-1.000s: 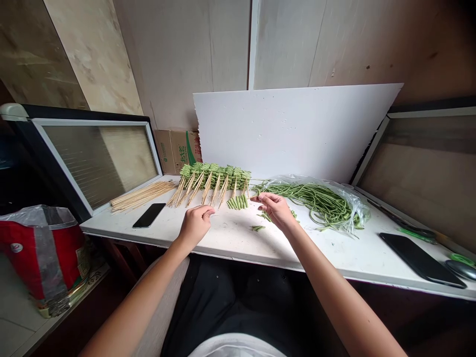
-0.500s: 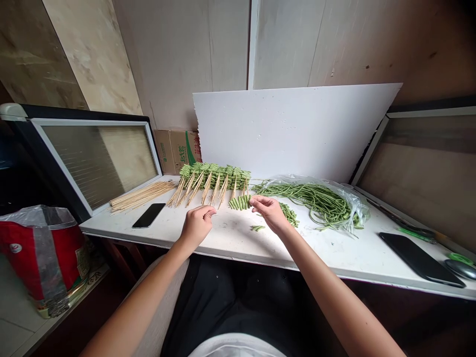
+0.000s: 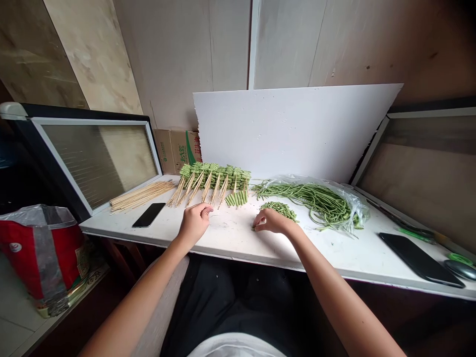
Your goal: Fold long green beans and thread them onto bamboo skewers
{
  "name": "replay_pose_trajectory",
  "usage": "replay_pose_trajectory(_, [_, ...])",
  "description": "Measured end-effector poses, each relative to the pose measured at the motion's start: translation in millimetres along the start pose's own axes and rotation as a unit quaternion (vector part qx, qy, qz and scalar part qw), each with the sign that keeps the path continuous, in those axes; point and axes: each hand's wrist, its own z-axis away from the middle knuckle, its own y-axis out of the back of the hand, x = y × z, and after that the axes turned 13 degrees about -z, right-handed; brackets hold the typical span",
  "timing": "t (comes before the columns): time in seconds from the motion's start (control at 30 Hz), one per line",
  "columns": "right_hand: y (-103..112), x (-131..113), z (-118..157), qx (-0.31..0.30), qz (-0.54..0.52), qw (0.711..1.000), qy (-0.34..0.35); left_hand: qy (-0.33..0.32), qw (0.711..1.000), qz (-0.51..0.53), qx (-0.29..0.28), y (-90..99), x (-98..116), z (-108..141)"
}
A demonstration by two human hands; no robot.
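Just changed: the right hand point(image 3: 272, 221) has dropped from beside the short row of cut beans point(image 3: 236, 199) to the tabletop; the small heap of bean pieces point(image 3: 278, 210) now lies tighter and further left, just behind it.
Right fingers: bunched together, tips down on a short bean piece point(image 3: 254, 227); mostly hidden, so a pinch cannot be told.
Left hand point(image 3: 195, 223): about where it was, just above the table, well apart from the right hand.
Left fingers: curled loosely together, tips toward the skewered rows; nothing shows in them, though a small item could be hidden.
Bean pieces: bright green, cut short, lying on the white table point(image 3: 238, 252) between the hands and the bag.
Skewered rows: bean pieces point(image 3: 215, 171) packed side by side on upright-splayed bamboo skewers point(image 3: 208, 191), at the table's back edge.
Nearby: long green beans point(image 3: 312, 201) in a clear plastic bag point(image 3: 351, 208) to the right; loose skewers point(image 3: 141, 196) and a phone point(image 3: 148, 215) to the left.
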Motion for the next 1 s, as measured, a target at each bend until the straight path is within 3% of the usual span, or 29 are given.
replay_pose_trajectory(0.33, [-18.5,-6.7,-2.2,0.042,0.156,0.986,0.041,-0.006,1.0,0.001,-0.006,-2.6,-0.8,0.8])
replay_pose_trajectory(0.47, [-15.2,-12.2,-1.8,0.06,0.136,0.987,0.061,-0.007,1.0,-0.002,-0.001,-3.0,-1.6,0.2])
replay_pose_trajectory(0.63, [4.7,-14.1,-1.2,0.141,-0.034,0.984,0.1,-0.004,1.0,0.004,0.006,-1.1,-1.6,-0.8])
replay_pose_trajectory(0.77, [10.8,-17.1,-3.4,0.212,-0.238,0.944,0.079,0.003,1.0,0.007,0.006,0.0,-1.2,-1.3])
replay_pose_trajectory(1.0, [-5.3,-32.6,-3.5,0.15,-0.48,0.863,0.036,-0.003,1.0,0.015,-0.013,-0.6,1.5,0.0])
